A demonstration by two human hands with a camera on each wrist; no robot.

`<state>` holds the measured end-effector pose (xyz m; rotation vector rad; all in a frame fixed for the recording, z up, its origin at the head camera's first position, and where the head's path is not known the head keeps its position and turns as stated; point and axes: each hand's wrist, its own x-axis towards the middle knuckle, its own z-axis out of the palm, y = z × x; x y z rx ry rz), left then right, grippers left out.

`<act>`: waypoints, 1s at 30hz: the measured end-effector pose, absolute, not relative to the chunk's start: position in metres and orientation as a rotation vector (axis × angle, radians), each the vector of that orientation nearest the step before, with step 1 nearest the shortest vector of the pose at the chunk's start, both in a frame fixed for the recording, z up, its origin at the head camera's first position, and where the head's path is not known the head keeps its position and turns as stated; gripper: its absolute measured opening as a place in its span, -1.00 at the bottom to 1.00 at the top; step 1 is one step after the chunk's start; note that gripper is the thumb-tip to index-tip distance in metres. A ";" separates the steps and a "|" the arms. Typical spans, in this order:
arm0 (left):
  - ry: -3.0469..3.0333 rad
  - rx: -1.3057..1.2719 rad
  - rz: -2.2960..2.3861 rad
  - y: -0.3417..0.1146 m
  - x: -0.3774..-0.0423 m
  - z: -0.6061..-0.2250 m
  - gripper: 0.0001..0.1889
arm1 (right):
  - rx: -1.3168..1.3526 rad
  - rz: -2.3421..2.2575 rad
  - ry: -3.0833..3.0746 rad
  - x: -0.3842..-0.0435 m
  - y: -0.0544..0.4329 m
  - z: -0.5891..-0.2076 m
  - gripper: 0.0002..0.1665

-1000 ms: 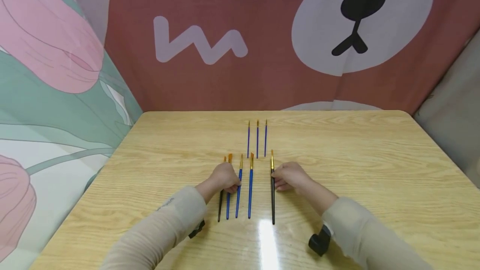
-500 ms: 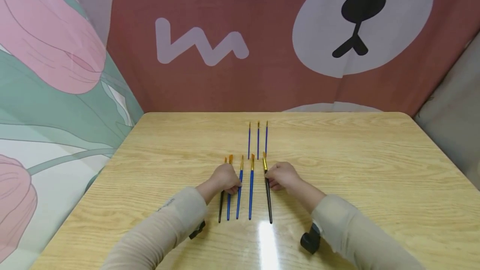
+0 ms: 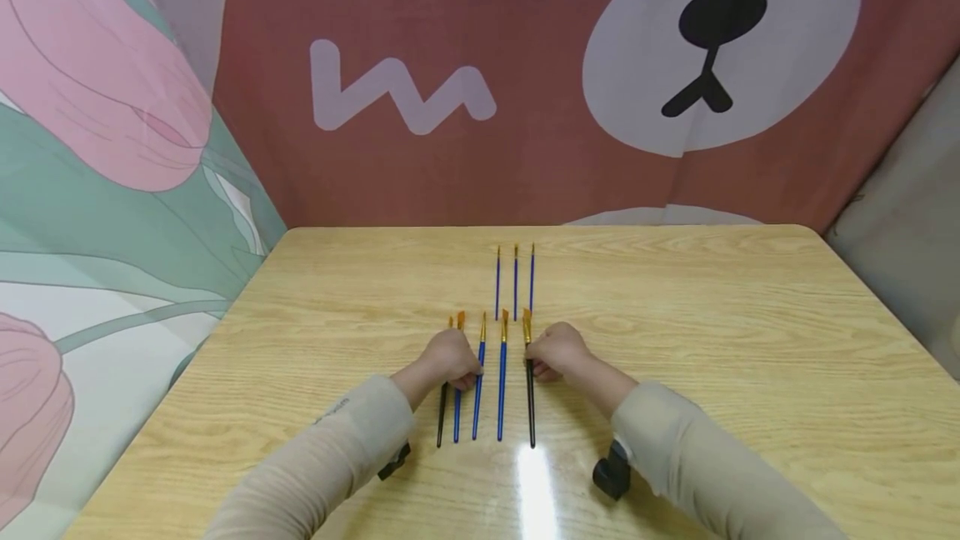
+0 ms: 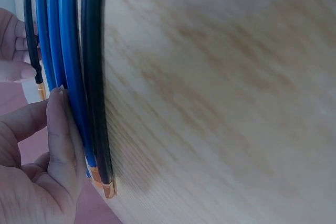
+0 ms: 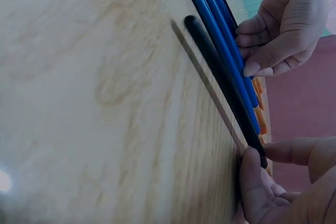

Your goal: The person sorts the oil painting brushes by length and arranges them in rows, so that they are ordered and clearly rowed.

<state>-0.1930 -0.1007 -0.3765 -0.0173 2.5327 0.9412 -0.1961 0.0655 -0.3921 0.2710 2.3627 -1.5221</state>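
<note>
My right hand (image 3: pixel 558 350) pinches a black-handled paintbrush (image 3: pixel 531 407) between thumb and finger, bristles pointing away; the right wrist view shows its handle end (image 5: pixel 202 38) apart from its shadow on the table. My left hand (image 3: pixel 448 357) pinches a blue-handled paintbrush (image 3: pixel 476 411) near its upper handle. Under and beside that hand lie another blue paintbrush (image 3: pixel 457 419) and a black paintbrush (image 3: pixel 441 419), partly covered by it. Between the two hands lies one more blue paintbrush (image 3: pixel 501 390), untouched. All these brushes stand nearly parallel in a row.
Three thin purple-blue paintbrushes (image 3: pixel 515 282) lie side by side farther back on the wooden table (image 3: pixel 360 282). A printed cloth (image 3: pixel 525 148) hangs behind the table's back edge. A dark wrist device (image 3: pixel 612 471) sits below the right sleeve.
My right hand has moved left with the black paintbrush, bringing it closer to the row of blue brushes; it tilted briefly and is now nearly straight. The left hand has stayed in place.
</note>
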 end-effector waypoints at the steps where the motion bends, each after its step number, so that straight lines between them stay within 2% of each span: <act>1: 2.534 -0.016 0.937 -0.101 -0.193 -0.377 -0.86 | 0.273 -1.510 2.370 -0.197 0.065 -0.392 -0.95; 30: 2.527 -0.021 0.954 -0.101 -0.193 -0.375 -0.87 | 0.289 -1.407 2.409 -0.203 0.060 -0.394 -0.88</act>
